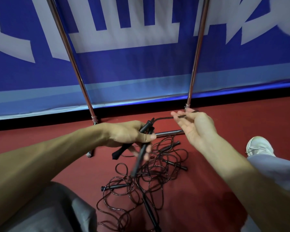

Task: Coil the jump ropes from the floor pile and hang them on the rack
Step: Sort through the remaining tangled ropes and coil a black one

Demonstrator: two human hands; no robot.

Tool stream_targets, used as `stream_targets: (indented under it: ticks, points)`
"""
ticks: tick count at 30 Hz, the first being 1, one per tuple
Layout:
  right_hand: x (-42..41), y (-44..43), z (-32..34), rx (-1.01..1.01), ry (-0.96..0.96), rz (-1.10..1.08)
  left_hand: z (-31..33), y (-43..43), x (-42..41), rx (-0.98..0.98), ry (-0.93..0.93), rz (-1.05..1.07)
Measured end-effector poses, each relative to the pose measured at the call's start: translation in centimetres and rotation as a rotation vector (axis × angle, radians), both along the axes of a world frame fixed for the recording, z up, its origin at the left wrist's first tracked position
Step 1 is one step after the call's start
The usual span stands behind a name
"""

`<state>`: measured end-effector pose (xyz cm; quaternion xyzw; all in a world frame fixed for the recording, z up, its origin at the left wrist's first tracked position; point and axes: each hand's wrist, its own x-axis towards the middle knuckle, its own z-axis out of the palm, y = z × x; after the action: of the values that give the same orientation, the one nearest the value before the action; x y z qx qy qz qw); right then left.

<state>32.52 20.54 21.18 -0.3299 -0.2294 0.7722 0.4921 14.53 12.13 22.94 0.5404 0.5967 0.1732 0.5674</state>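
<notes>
Jump ropes [151, 178] heaped in a loose tangle on the red floor [224, 128], close in between grey trouser knees [49, 211], thin dark cords looping over one another, several black grips poking out of the mess. Just above the pile, left hand [127, 133] clamped round a pair of black handles [145, 129], thumb across them, both ends of one rope gathered side by side, lower ends blurred. Out to the right and a touch farther, right hand [196, 129] palm up, fingers nearly straight and spread, the cord [162, 118] from those handles laid across the fingertips and stretched between the two hands; pinched or merely draped, impossible to tell. Looks like the opening of the coiling step for one rope: handles paired, first length drawn out, no loops made yet. Next, most likely: sweeping that cord back to the left hand in even loops, lifting it clear of the tangle below, shaking out any snag on the way. Beyond the hands, chrome rack [196, 52], base bar [169, 132] low on the floor just past the left knuckles, two uprights climbing out of shot, hanging rail not in view, nothing seen hung. Farthest back, blue and white banner [141, 64].
</notes>
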Motion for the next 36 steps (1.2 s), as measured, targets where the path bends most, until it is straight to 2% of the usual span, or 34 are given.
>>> stream_targets:
  ticks: [1, 4, 7, 8, 11, 14, 16, 20, 25, 29, 33, 36]
  points:
    - [0.1, -0.1, -0.2, 0.001, -0.09, 0.056, 0.1, 0.0, -0.4, -0.005, 0.134, 0.01]
    - [0.3, -0.7, -0.4, 0.13, -0.395, 0.28, -0.4, 0.4, -2.6, 0.077, 0.746, -0.004]
    - [0.2, -1.7, -0.1, 0.37, -0.754, 0.625, -0.2, 0.4, -3.6, 0.19, 0.931, -0.012]
    - [0.1, -2.1, -0.1, 0.44, -0.814, 0.688, 0.0, 0.4, -3.6, 0.222, 0.986, -0.028]
    - [-0.1, -2.8, 0.1, 0.545, -0.774, 0.62, 1.0, 0.1, -3.1, 0.291, 1.123, -0.11]
    - [-0.3, -2.5, -0.1, 0.635, -0.764, 0.384, 1.5, -0.3, -2.5, 0.356, 1.158, -0.232]
    - [-0.6, -2.0, -0.8, 0.676, -0.811, 0.333, 1.7, -0.5, -2.1, 0.409, 1.143, -0.289]
    - [-0.9, -1.9, -2.2, 0.671, -0.893, 0.563, 2.1, -0.3, -1.1, 0.472, 1.08, -0.395]
    - [-1.0, -2.7, -1.4, 0.649, -0.805, 0.729, 1.8, -0.2, -1.2, 0.454, 1.191, -0.424]
    - [-0.8, -3.0, -0.9, 0.581, -0.819, 0.839, 1.7, -0.1, -0.6, 0.472, 1.196, -0.411]
    - [-0.8, -3.1, -0.7, 0.542, -0.688, 0.799, 1.7, -0.1, 0.0, 0.455, 1.195, -0.375]
    - [-0.7, -2.6, -0.3, 0.573, -0.653, 0.714, 1.5, -0.1, 0.7, 0.443, 1.104, -0.293]
